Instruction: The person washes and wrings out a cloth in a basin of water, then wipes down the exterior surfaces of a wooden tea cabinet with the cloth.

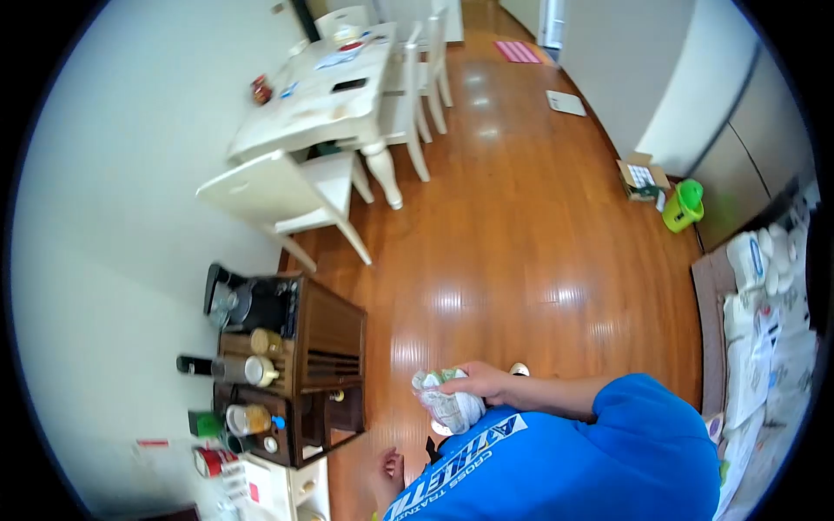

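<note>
My right hand [479,382] is wrapped round a crumpled white bundle [450,405] with green and pale printed marks, held in front of my blue shirt. Whether the bundle is a plastic bag or a cloth, I cannot make out. Lower and to the left hangs my left hand [391,465], its fingers loosely bent and nothing visible in them. It is apart from the bundle, nearest to the shirt and the dark wooden cabinet [330,334].
Jars [249,419] and a dark appliance [261,302] stand on the cabinet. A white dining table [304,126] with chairs [278,195] is ahead left. On the right are a green bin [683,208], a cardboard box [641,176] and white packages [747,365]. Wooden floor [512,234] runs between.
</note>
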Motion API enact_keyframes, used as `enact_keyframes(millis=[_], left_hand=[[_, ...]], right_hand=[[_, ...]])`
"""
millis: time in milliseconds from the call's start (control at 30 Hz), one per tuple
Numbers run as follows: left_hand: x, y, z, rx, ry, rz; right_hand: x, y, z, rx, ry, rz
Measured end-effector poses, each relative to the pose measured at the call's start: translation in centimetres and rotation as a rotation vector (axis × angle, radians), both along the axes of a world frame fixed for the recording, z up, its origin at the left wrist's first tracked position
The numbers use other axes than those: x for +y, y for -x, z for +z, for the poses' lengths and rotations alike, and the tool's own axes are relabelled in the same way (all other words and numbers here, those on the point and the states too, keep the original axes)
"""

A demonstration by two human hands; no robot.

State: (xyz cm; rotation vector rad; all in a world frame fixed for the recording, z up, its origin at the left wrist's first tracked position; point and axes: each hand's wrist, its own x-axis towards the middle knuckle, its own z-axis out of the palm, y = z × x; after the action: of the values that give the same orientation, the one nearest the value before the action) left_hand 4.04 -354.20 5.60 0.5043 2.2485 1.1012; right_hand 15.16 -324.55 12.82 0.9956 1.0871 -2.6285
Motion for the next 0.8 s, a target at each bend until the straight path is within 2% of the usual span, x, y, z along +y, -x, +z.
enact_keyframes(millis=[133,167,267,333,400,467,600,700,800], left_hand=[[4.7,0.0,-0.8,-0.045,0.046,-0.129],[6.7,-0.2,-0.2,-0.012,0.055,-0.184],[13.2,-0.7,0.8,0.126,0.029,-0.337],[19.6,-2.2,4.9,0.088,0.113,-0.382],[23.9,-2.7,5.8,0.210,0.068,-0.503],[27.9,-3.6,6.2,0.196,0.042,-0.535],[32.8,-1.9,1.8,0.117,-0.019,-0.644],[37.0,-1.4,0.9,0.188,0.215,-0.905],[43.7,-2.1,0.3,0.082,0.076,-0.894]], right_hand=[[6.2,-6.2,-0.3,0.010,0.087,-0.299],[7.8,-8.2,-2.0,0.023,0.100,-0.388],[12.3,-13.6,-0.7,0.007,0.100,-0.645],[14.6,-16.7,0.0,0.050,0.123,-0.753],[16.7,-19.4,-0.5,0.142,0.105,-0.855],[18.1,-21.6,0.3,0.228,0.174,-0.920],[20.3,-24.8,-0.6,0.153,0.095,-1.095],[23.4,-25.9,-1.5,0.144,0.113,-1.190],[28.1,-25.3,0.0,0.119,0.101,-1.251]])
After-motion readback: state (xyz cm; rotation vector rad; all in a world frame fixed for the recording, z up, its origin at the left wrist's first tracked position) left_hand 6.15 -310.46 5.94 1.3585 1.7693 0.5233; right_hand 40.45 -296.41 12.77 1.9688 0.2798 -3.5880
